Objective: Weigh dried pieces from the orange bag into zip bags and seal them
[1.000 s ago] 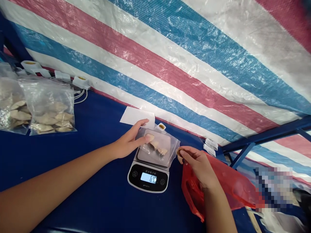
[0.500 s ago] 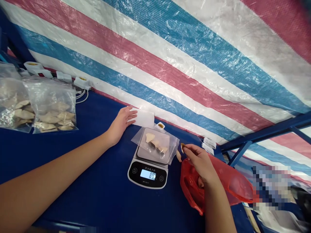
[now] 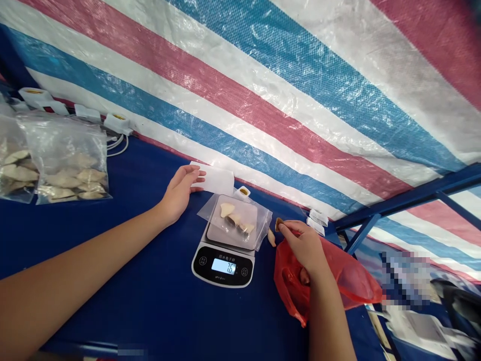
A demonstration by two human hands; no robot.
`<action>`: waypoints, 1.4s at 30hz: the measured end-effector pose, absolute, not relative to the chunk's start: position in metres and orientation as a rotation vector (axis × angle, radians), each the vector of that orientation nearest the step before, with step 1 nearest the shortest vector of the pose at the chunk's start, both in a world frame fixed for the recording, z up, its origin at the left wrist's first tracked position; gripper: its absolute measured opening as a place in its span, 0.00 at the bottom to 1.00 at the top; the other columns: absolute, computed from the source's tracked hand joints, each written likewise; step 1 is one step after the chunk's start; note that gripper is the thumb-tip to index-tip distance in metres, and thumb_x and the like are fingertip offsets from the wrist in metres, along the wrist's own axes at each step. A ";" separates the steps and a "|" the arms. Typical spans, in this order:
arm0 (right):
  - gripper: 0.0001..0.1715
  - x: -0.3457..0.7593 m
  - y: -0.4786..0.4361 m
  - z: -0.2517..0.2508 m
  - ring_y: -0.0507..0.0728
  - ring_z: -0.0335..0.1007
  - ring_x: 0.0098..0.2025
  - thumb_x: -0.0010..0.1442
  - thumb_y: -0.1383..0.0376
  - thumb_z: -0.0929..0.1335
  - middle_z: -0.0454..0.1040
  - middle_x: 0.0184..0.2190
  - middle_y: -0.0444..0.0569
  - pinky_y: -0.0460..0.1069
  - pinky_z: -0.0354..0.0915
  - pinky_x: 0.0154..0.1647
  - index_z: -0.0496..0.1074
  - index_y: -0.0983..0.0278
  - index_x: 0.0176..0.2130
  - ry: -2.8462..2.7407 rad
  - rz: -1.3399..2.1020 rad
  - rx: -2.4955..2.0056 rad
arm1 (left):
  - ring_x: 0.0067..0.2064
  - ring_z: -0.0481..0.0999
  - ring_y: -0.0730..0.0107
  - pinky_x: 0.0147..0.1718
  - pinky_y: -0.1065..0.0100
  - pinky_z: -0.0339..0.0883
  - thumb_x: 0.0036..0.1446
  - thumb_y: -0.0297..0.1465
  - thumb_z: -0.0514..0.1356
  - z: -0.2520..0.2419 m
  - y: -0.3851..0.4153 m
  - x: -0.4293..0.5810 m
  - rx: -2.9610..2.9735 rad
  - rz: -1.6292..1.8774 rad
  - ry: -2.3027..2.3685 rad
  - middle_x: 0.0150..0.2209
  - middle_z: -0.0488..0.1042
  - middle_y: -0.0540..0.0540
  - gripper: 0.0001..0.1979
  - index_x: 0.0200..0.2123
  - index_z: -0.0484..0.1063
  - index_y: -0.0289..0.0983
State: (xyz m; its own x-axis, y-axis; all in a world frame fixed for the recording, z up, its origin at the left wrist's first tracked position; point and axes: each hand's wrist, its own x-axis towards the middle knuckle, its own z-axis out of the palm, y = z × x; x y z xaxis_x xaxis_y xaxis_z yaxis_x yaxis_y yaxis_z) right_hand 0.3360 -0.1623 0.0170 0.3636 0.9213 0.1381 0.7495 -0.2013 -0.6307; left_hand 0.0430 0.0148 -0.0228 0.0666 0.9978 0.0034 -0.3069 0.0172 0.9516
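Observation:
A digital scale [image 3: 224, 273] reads about 7.6, with a clear plastic bag [image 3: 259, 213] lying on its plate. Several pale dried slices [image 3: 227, 209] rest on that bag. My right hand [image 3: 302, 243] pinches a small brownish slice [image 3: 278, 224] between thumb and fingers, right of the plate. Beside it another slice [image 3: 271, 237] lies near the bag's edge. Under my right wrist sits an open red plastic bag [image 3: 287, 281] with a piece inside, partly hidden. My left hand [image 3: 180, 190] is open, its fingertips at a white sheet of paper [image 3: 218, 179] behind the scale.
Zip bags of pale slices [image 3: 71, 170] stand at the left on the blue table [image 3: 158, 296]. White devices with a cable [image 3: 118, 123] line the back edge. Small white packets [image 3: 316, 220] lie at the back right. A striped tarp [image 3: 240, 100] rises behind; a blue frame [image 3: 363, 234] stands right.
The scale's number has dropped from about 8.9 to 7.6. My left hand's fingers have shifted slightly at the paper. My right hand still pinches the slice; the whole view has shifted a little.

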 end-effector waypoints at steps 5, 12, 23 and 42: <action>0.20 0.334 -0.167 0.025 0.65 0.79 0.46 0.58 0.47 0.71 0.85 0.40 0.49 0.55 0.67 0.51 0.85 0.58 0.36 -1.319 0.462 -2.007 | 0.49 0.77 0.59 0.41 0.62 0.71 0.56 0.45 0.64 -0.022 0.015 0.042 1.011 1.326 0.969 0.47 0.78 0.44 0.18 0.43 0.71 0.40; 0.22 0.321 -0.172 0.032 0.58 0.72 0.32 0.61 0.48 0.69 0.80 0.29 0.46 0.50 0.63 0.34 0.84 0.62 0.34 -1.424 0.722 -2.029 | 0.46 0.77 0.62 0.39 0.64 0.70 0.54 0.43 0.64 -0.023 0.014 0.044 1.042 1.302 1.000 0.47 0.77 0.45 0.18 0.44 0.71 0.40; 0.26 0.290 -0.156 0.016 0.48 0.55 0.20 0.51 0.50 0.77 0.69 0.20 0.40 0.46 0.50 0.21 0.81 0.65 0.43 -0.994 1.049 -1.687 | 0.46 0.77 0.63 0.38 0.65 0.69 0.51 0.43 0.65 -0.022 0.014 0.045 1.036 1.300 1.017 0.47 0.77 0.46 0.19 0.44 0.71 0.40; 0.14 0.316 -0.159 -0.004 0.62 0.72 0.37 0.59 0.54 0.69 0.76 0.38 0.54 0.57 0.67 0.42 0.76 0.61 0.39 -1.628 0.181 -2.072 | 0.25 0.59 0.74 0.28 0.66 0.55 0.58 0.41 0.65 -0.019 0.014 0.032 1.185 1.384 0.963 0.20 0.62 0.52 0.22 0.18 0.61 0.39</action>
